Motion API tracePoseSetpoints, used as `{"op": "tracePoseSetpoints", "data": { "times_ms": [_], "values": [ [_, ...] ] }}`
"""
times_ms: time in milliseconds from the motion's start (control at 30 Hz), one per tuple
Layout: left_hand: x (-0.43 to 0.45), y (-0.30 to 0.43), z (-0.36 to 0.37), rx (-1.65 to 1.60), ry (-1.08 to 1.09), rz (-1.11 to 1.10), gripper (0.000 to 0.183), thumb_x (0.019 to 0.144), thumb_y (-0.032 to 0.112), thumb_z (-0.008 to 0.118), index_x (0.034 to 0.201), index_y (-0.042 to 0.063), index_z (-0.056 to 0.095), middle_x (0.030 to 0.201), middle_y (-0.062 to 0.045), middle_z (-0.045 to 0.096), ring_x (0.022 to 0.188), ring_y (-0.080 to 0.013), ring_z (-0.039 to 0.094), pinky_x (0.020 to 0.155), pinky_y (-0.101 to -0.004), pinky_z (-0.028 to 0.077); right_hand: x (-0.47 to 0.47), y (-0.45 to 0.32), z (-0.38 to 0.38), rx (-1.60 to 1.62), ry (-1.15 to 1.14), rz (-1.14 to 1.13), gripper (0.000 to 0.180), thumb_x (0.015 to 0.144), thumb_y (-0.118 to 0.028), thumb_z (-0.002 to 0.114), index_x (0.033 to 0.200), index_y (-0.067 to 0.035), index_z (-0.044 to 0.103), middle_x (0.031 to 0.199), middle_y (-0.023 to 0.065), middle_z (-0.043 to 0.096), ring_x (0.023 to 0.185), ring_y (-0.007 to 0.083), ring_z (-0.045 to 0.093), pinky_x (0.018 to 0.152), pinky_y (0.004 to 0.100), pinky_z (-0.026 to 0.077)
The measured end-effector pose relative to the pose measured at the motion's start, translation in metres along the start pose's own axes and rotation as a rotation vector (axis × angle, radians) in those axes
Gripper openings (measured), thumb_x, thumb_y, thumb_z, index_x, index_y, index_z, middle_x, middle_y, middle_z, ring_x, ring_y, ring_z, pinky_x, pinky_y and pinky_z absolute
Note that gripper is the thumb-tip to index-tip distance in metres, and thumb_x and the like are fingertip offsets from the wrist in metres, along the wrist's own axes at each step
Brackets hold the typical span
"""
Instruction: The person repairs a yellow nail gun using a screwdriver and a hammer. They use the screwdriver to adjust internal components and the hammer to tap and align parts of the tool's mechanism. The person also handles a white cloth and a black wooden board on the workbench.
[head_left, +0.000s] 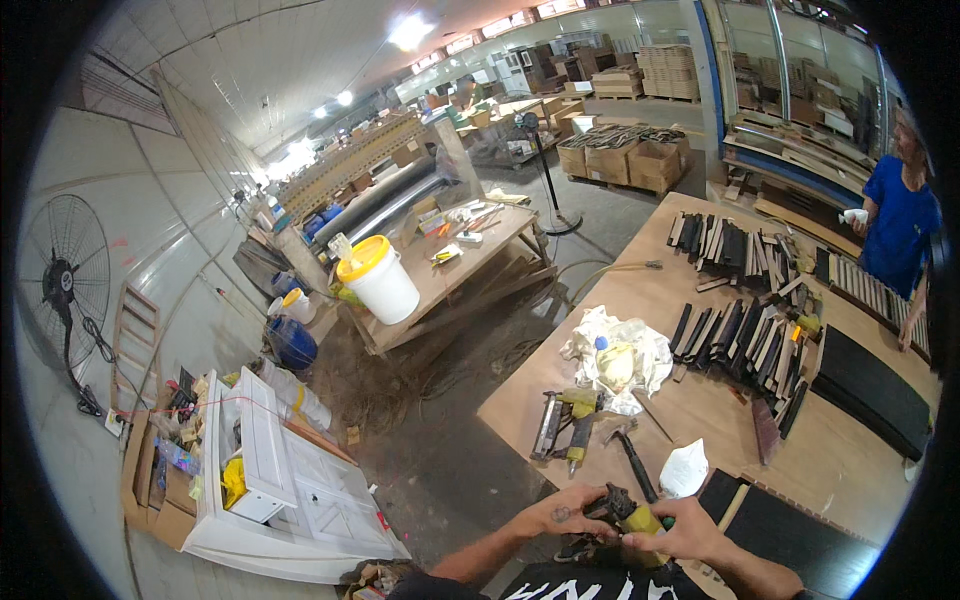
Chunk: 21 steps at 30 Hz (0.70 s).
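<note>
My left hand (574, 514) grips the dark head end of a yellow and black power tool (640, 522), which looks like a pneumatic nailer. Around its yellow body closes my right hand (688, 527). Just beyond lie a claw hammer (637, 466) and a white crumpled piece (683, 469). A second, yellow-green nail gun (568, 426) rests near the table's left corner, beside a white plastic bag (585, 341) holding something yellowish. To the right of my hands are black panels (787, 529) with a light wood strip (733, 507) across them.
Rows of black and bare wood strips (739, 341) cover part of the wooden table (525, 397). A person in blue (900, 217) stands at its far right side. Left are a workbench (457, 262) with a white bucket (382, 281), a white cabinet (300, 480) and a fan (60, 277).
</note>
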<state>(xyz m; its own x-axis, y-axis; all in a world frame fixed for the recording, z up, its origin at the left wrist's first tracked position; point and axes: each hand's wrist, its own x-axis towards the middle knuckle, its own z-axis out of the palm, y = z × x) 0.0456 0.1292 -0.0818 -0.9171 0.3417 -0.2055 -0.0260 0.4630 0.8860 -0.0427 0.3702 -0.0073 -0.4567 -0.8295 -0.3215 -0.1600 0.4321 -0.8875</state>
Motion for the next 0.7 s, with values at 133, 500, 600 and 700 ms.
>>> {"op": "tracePoseSetpoints", "data": {
  "times_ms": [133, 500, 600, 700],
  "values": [
    [0.011, 0.007, 0.026, 0.071, 0.264, 0.066, 0.078, 0.081, 0.034, 0.076, 0.135, -0.007, 0.039, 0.124, -0.022, 0.056, 0.113, -0.0298, 0.056, 0.095, -0.0381, 0.044, 0.003, 0.043, 0.001, 0.123, 0.136, 0.218, 0.058, 0.073, -0.053, 0.077, 0.091, 0.002, 0.072, 0.066, 0.0078, 0.064, 0.060, 0.0124, 0.056, 0.059, 0.0310, 0.045],
    [0.057, -0.030, 0.100, 0.093, 0.423, -0.178, 0.084, 0.065, 0.008, 0.072, 0.139, 0.009, 0.032, 0.109, -0.026, 0.060, 0.099, -0.0456, 0.059, 0.079, -0.0467, 0.048, -0.023, 0.042, -0.001, 0.163, 0.193, 0.267, 0.047, 0.078, -0.042, 0.075, 0.095, 0.002, 0.071, 0.077, 0.0100, 0.070, 0.067, 0.0137, 0.064, 0.064, 0.0290, 0.050],
    [0.062, -0.030, 0.103, 0.102, 0.317, -0.248, 0.084, 0.067, 0.010, 0.073, 0.140, 0.009, 0.032, 0.111, -0.026, 0.060, 0.100, -0.0456, 0.059, 0.080, -0.0461, 0.048, -0.032, 0.052, 0.003, 0.171, 0.277, 0.092, 0.040, 0.085, -0.035, 0.069, 0.093, 0.004, 0.068, 0.070, 0.0100, 0.067, 0.057, 0.0167, 0.061, 0.055, 0.0305, 0.048],
    [0.062, -0.055, 0.118, 0.114, 0.386, -0.050, 0.085, 0.068, 0.013, 0.074, 0.141, 0.009, 0.031, 0.112, -0.025, 0.060, 0.100, -0.0454, 0.059, 0.081, -0.0455, 0.048, -0.039, 0.052, -0.003, 0.264, 0.234, 0.117, 0.049, 0.082, -0.045, 0.071, 0.090, 0.003, 0.071, 0.079, 0.0140, 0.071, 0.068, 0.0191, 0.068, 0.065, 0.0325, 0.052]
  ]
}}
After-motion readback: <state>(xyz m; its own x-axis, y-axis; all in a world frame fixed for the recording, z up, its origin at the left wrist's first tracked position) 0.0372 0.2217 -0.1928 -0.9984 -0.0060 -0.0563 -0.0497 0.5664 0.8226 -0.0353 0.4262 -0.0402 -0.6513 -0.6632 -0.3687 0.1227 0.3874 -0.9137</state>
